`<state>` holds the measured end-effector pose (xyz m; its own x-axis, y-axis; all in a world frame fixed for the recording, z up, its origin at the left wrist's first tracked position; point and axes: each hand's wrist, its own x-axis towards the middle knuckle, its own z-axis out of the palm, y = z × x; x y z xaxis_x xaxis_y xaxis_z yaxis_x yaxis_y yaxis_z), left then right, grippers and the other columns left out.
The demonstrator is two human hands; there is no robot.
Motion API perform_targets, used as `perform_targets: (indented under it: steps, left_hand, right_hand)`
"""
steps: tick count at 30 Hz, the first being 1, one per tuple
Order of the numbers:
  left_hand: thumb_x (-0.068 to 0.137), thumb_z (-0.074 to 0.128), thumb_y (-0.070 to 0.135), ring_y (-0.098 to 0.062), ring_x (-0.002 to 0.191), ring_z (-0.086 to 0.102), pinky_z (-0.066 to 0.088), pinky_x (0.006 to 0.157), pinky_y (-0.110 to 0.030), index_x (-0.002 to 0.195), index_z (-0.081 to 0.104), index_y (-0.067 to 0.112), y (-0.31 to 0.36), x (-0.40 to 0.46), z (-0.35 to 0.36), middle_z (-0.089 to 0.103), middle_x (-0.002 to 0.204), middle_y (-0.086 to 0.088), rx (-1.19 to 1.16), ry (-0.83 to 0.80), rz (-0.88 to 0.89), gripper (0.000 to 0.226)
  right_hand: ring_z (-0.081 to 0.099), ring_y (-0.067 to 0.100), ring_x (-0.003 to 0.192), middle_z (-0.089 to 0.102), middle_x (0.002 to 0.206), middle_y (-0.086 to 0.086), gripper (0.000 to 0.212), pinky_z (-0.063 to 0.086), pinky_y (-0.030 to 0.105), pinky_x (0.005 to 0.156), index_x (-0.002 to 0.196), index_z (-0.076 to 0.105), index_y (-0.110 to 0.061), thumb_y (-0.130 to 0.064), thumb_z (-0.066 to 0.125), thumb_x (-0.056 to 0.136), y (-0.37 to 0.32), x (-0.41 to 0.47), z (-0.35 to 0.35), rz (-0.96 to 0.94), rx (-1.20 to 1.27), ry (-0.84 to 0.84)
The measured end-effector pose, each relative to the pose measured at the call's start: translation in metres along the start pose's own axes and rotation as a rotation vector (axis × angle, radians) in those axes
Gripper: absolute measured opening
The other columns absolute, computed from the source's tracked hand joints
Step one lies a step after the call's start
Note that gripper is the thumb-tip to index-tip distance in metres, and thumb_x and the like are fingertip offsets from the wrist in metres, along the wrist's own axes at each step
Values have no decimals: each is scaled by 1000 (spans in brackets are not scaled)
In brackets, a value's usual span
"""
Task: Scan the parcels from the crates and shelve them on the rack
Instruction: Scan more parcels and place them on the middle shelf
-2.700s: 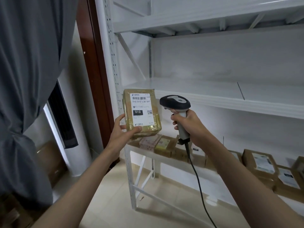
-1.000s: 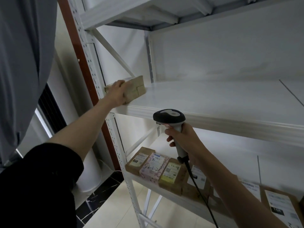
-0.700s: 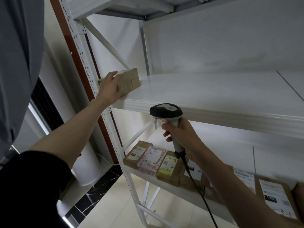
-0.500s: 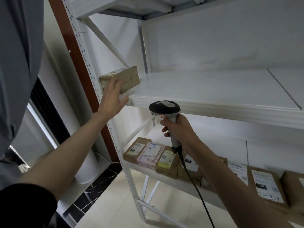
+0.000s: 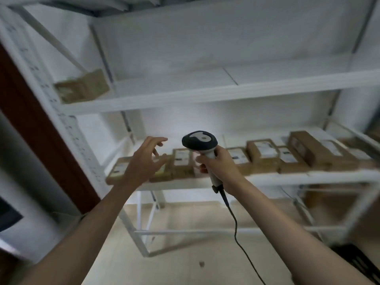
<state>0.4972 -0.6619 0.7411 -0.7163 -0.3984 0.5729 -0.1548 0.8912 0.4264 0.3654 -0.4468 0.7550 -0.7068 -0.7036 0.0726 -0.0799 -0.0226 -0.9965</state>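
A brown taped parcel (image 5: pixel 82 86) lies alone at the far left end of the white rack's middle shelf (image 5: pixel 185 95). My left hand (image 5: pixel 144 163) hovers empty below that shelf, fingers spread and relaxed, in front of the lower shelf. My right hand (image 5: pixel 218 167) grips the handle of a black-and-grey barcode scanner (image 5: pixel 200 142), whose head points up and whose black cable hangs down toward the floor. The frame is motion-blurred.
Several brown labelled parcels (image 5: pixel 265 155) lie in a row on the lower shelf (image 5: pixel 287 177). A red-brown door frame (image 5: pixel 30 128) stands left of the rack's perforated post. Beige tiled floor (image 5: pixel 185 243) lies below. A dark crate edge (image 5: pixel 362 262) shows at bottom right.
My left hand has let go of the parcel, which stays on the middle shelf, and has dropped down in front of the lower shelf. The view has swung right and back.
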Motion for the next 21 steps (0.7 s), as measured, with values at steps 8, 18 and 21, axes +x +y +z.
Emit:
perform_targets:
  steps: [8,18,21]
  left_hand:
    - [86,72,19,-7,82,63,51,68,-31,127,56,39,121,-134,133,55,110,16,-302,-309,44,48]
    - [84,68,15,-3,83,60,50,75,-30,124,57,40,329,-277,289,54,110,16,-482,-755,204,48]
    - [85,67,19,-5,80,63,51,72,-30,125,58,36,400,-321,331,54,112,13,-500,-862,264,45]
  right_hand:
    - [62,9,60,66,87,5,22,58,25,59,104,63,-14,-1,70,88,83,-206,-127,275,-11,368]
    - [67,23,80,73,96,13,28,57,44,78,114,66,-10,-9,72,87,155,-458,-281,516,-12,852]
    - [66,16,72,71,91,7,26,58,32,66,113,63,-11,-8,72,89,178,-530,-323,569,49,948]
